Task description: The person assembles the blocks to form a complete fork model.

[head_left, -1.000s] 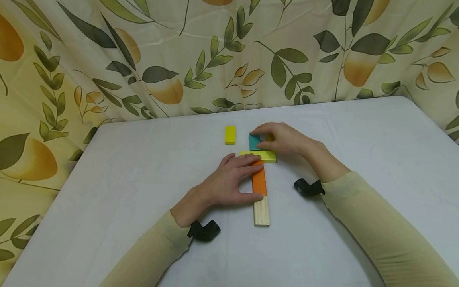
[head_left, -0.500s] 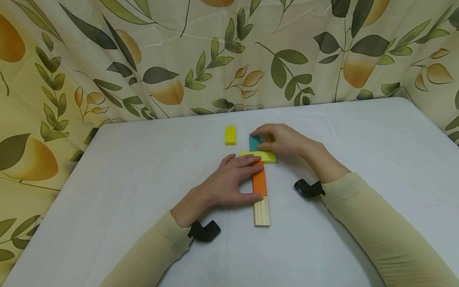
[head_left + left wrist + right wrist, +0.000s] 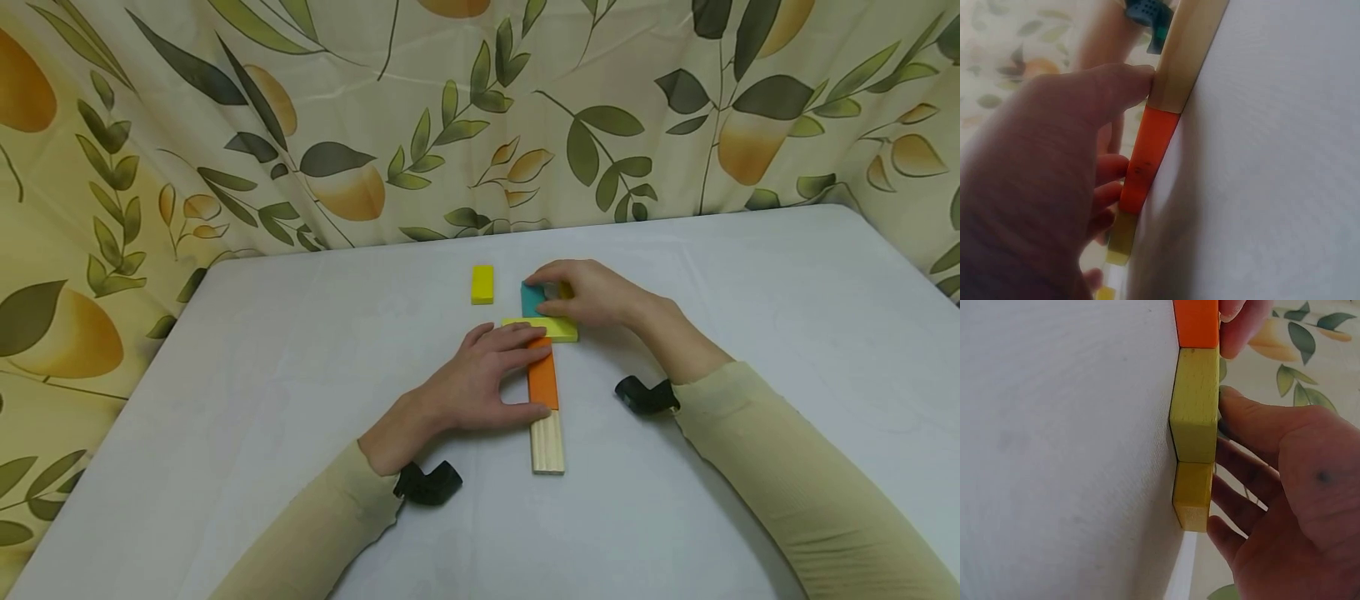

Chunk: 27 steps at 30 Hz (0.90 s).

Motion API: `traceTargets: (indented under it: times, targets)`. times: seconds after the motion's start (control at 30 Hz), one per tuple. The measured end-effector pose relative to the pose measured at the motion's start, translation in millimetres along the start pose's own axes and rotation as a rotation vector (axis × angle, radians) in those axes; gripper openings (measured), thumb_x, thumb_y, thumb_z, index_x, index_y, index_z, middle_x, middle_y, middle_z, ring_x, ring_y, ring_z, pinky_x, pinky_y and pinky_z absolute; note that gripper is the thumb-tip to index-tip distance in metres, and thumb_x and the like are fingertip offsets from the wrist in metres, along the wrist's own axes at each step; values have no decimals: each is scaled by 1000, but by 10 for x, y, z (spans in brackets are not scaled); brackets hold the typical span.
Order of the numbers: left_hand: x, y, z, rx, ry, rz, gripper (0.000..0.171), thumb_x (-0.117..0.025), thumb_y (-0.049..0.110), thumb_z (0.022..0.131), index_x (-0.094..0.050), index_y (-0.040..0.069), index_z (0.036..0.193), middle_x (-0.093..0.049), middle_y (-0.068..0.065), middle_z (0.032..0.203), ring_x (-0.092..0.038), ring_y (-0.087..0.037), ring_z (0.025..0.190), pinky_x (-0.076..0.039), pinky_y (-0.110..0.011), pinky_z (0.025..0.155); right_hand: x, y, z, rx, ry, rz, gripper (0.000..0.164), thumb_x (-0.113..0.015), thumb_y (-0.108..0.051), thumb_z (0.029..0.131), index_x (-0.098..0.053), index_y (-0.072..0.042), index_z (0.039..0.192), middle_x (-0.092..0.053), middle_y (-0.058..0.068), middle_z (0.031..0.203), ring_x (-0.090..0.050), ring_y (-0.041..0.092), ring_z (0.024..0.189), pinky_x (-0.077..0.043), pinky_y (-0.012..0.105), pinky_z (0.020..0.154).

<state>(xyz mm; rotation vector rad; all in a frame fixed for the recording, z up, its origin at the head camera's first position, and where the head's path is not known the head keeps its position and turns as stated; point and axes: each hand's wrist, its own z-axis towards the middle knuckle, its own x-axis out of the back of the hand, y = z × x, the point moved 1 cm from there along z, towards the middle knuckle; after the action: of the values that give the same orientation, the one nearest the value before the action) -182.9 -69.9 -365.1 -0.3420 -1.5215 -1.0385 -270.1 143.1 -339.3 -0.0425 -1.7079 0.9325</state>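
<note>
My left hand (image 3: pixel 483 375) lies over a row of flat blocks in the head view. Its thumb touches where an orange block (image 3: pixel 542 383) meets a plain wooden block (image 3: pixel 547 450), and its spread fingertips reach the orange block's far end. A light yellow block (image 3: pixel 558 327) lies crosswise at that end. Beyond it my right hand (image 3: pixel 596 292) holds a teal block (image 3: pixel 531 300) between thumb and index finger. A darker yellow block (image 3: pixel 1192 494) abuts the light yellow one under the right hand, mostly hidden in the head view.
A separate yellow block (image 3: pixel 482 285) lies to the left of the teal one. White cloth covers the table (image 3: pixel 262 375), and a leaf-patterned curtain (image 3: pixel 450 125) hangs behind its far edge. A black camera sits at each wrist.
</note>
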Motion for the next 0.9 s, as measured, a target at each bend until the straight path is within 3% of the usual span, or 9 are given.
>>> traceTargets:
  times: [0.3,0.6,0.9]
  targets:
    - [2,-5,4,-33,30,0,66,-70,48,92,-55,12,146,-41,-2,157,-30,-15,145,-14,-41,119,21,-9,-43,18,8,-9,41,-69,-13,96,-63,-3,135,-53,17,144,-43,37,137,-30,53,114]
    - [29,-12,11,2,144,-51,53,-67,39,94,-61,14,140,-47,-3,151,-34,-18,142,-20,-40,117,58,-39,-246,23,74,-4,42,-68,-18,97,-62,-2,136,-54,18,143,-42,38,137,-28,57,114]
    - [197,-191,-3,92,299,-66,47,-69,24,95,-61,10,139,-53,-5,146,-41,-22,137,-27,-47,116,28,-110,-492,27,130,-36,46,-69,-20,96,-61,-2,137,-53,18,144,-42,38,137,-32,58,111]
